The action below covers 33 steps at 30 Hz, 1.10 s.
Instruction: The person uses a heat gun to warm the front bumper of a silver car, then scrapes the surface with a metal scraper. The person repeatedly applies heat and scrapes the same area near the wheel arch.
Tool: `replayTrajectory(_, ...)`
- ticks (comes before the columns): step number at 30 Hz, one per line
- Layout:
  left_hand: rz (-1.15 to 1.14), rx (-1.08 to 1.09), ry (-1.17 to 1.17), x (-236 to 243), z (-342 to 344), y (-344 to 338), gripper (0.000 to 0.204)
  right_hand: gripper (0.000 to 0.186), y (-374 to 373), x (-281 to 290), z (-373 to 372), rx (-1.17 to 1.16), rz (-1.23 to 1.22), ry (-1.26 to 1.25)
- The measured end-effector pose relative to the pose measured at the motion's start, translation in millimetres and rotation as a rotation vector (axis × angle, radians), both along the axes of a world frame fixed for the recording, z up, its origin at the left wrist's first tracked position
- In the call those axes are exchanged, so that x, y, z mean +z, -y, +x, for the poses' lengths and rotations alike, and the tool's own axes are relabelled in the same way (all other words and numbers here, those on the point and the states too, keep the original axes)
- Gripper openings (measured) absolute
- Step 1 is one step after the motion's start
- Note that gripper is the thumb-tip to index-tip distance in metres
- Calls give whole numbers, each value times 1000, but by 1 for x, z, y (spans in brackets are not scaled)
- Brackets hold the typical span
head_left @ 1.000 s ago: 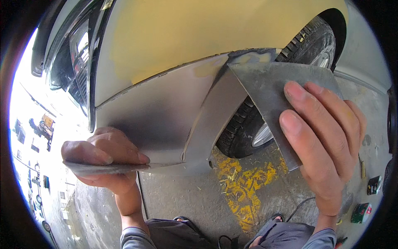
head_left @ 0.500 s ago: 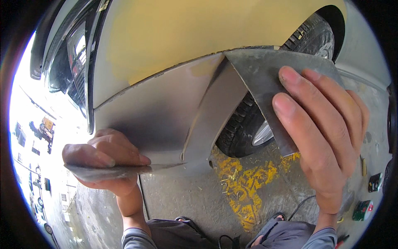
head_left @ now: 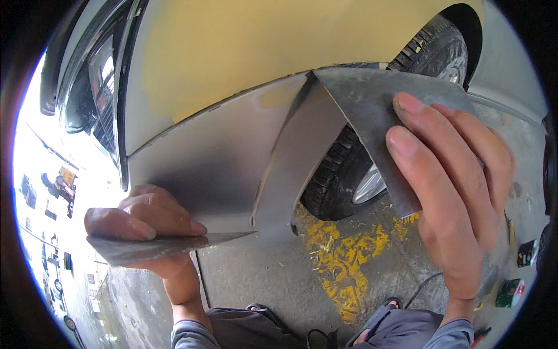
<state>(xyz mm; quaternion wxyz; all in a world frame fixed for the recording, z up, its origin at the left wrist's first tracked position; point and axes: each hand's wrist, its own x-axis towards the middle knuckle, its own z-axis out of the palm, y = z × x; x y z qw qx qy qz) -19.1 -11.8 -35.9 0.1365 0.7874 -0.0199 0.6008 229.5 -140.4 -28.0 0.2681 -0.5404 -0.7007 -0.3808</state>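
My left hand (head_left: 160, 215) grips a thin dark sheet (head_left: 136, 249), likely sandpaper, seen almost edge-on beside the lower bumper; its tip points right. With bent fingers across its face, my right hand (head_left: 450, 168) holds another dark grey sheet (head_left: 369, 102), which has a rough, torn-looking edge. The right thumb is hidden behind it. This sheet covers part of the wheel arch and wheel (head_left: 334, 180). Behind both hands is the car's bumper (head_left: 224, 154), dull grey with a dark smooth patch. I cannot tell whether either sheet touches the car.
Above the bumper seam, the fender (head_left: 232, 46) carries a broad yellowish patch. A headlight (head_left: 96, 87) is at the left. Yellow paint (head_left: 343, 267) marks the concrete floor below. A green container (head_left: 510, 292) and a black cable (head_left: 421, 288) lie to the right, near my feet.
The left sheet has tilted, so more of its face shows, and my left hand sits slightly lower. My right hand keeps its hold nearly unmoved.
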Motion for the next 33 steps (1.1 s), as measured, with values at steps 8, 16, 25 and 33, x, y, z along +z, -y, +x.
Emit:
replayTrajectory(8,101,19,-79,-4,-2,-6,28,38,-16,-17,25,247,155,-113)
replayTrajectory(16,73,-23,-87,2,-2,-4,24,35,-20,-23,27,220,215,-89)
replayTrajectory(25,125,-18,-51,-4,-3,-9,29,28,-23,-27,35,208,247,-58)
replayTrajectory(33,129,29,-39,-6,-1,-7,29,31,-26,-32,40,207,260,-41)
